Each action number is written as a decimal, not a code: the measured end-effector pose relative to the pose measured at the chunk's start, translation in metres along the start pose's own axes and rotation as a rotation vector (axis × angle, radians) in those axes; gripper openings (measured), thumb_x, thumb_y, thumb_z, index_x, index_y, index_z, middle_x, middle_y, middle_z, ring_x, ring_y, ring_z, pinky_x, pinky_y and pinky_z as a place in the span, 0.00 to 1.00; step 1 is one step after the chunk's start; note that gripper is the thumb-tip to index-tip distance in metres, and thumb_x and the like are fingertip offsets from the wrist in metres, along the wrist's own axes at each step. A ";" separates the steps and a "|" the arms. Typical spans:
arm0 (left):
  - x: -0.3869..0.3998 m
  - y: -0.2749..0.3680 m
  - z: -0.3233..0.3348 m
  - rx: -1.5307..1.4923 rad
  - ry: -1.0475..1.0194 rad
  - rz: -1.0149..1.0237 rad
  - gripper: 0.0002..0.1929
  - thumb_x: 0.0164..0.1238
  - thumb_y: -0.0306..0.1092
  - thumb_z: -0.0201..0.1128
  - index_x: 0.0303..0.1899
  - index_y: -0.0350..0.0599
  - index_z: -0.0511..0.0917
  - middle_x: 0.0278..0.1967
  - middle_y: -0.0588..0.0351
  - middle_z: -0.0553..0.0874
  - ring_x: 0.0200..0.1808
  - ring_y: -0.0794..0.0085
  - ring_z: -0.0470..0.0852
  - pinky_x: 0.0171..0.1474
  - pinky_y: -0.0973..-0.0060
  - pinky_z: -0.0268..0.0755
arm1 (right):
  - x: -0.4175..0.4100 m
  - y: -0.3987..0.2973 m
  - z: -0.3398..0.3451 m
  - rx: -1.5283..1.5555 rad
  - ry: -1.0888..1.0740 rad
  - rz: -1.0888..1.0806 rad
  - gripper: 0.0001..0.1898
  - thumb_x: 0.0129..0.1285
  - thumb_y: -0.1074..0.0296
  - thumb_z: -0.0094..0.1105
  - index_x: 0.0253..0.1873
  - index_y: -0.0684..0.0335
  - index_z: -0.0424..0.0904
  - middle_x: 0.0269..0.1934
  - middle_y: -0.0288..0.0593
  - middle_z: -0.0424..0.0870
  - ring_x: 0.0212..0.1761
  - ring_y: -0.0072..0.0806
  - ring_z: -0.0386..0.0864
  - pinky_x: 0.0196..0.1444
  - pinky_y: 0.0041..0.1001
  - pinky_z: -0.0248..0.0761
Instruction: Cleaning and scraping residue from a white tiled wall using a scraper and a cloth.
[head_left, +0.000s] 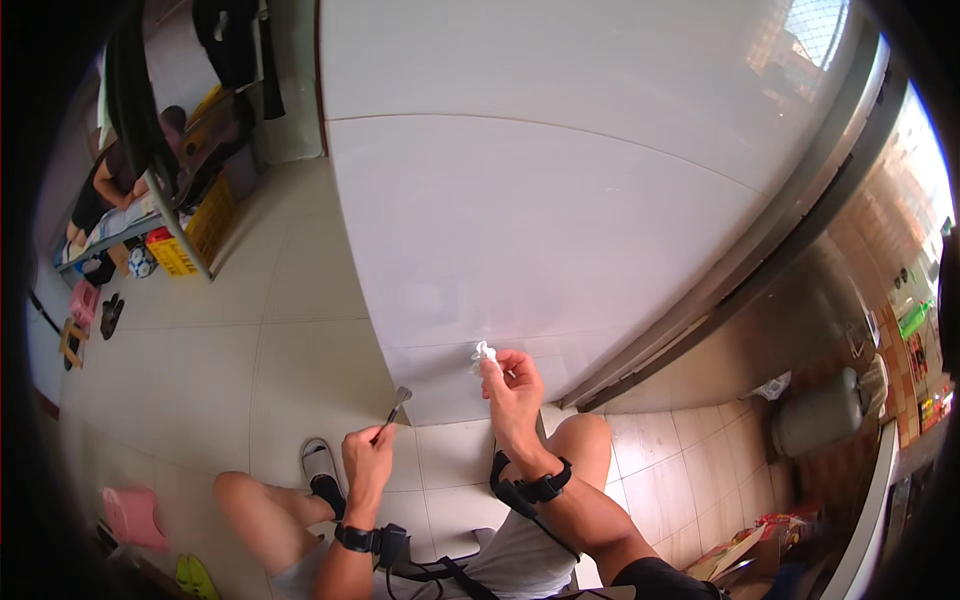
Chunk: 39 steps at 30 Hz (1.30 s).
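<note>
My left hand (367, 454) is closed around the dark handle of a small brush-like tool (402, 399), whose greyish head points up and away from me. What kind of tool it is, I cannot tell for certain. My right hand (516, 390) pinches a crumpled white piece of tissue or cloth (484, 358) between thumb and fingertips, in front of the glossy white wall (540, 225). The two hands are apart, above my bent knees. Each wrist wears a black strap with a small device, and cables run from them.
At the far left a person (112, 176) leans on a bunk bed, near a yellow crate (202, 225). A pink stool (135, 517) and green slippers (196, 577) are on the tiled floor at lower left. Right of the door frame (720, 300) stand a gas cylinder (817, 412) and cardboard (724, 555).
</note>
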<state>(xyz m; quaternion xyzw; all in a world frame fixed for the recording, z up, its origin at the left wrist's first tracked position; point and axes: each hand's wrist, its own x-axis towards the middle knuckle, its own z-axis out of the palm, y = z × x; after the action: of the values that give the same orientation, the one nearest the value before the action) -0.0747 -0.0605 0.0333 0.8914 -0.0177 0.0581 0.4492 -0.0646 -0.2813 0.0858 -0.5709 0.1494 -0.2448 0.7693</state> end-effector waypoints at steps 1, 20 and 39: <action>0.005 0.001 -0.002 -0.011 -0.019 0.014 0.17 0.67 0.39 0.67 0.30 0.29 0.78 0.16 0.44 0.69 0.18 0.66 0.64 0.26 0.65 0.62 | 0.000 -0.001 0.000 -0.011 0.008 -0.060 0.07 0.70 0.73 0.65 0.48 0.65 0.78 0.34 0.32 0.77 0.27 0.15 0.73 0.27 0.17 0.67; 0.070 -0.020 -0.081 -0.058 -0.310 0.149 0.15 0.67 0.37 0.68 0.33 0.30 0.80 0.16 0.52 0.72 0.19 0.73 0.66 0.26 0.69 0.60 | 0.013 0.040 -0.005 -0.728 0.113 -0.848 0.08 0.61 0.79 0.73 0.44 0.61 0.89 0.31 0.39 0.75 0.24 0.23 0.73 0.24 0.22 0.67; 0.078 -0.025 -0.097 0.120 -0.311 0.194 0.12 0.66 0.38 0.68 0.31 0.38 0.87 0.19 0.44 0.81 0.22 0.50 0.79 0.31 0.59 0.73 | 0.042 0.034 -0.021 -0.939 0.082 -1.165 0.09 0.53 0.83 0.75 0.32 0.61 0.85 0.31 0.34 0.78 0.24 0.18 0.73 0.22 0.19 0.61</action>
<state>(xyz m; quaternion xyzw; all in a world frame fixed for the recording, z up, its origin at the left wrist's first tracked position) -0.0037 0.0341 0.0798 0.9089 -0.1694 -0.0362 0.3794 -0.0332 -0.3139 0.0488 -0.8164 -0.0596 -0.5439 0.1844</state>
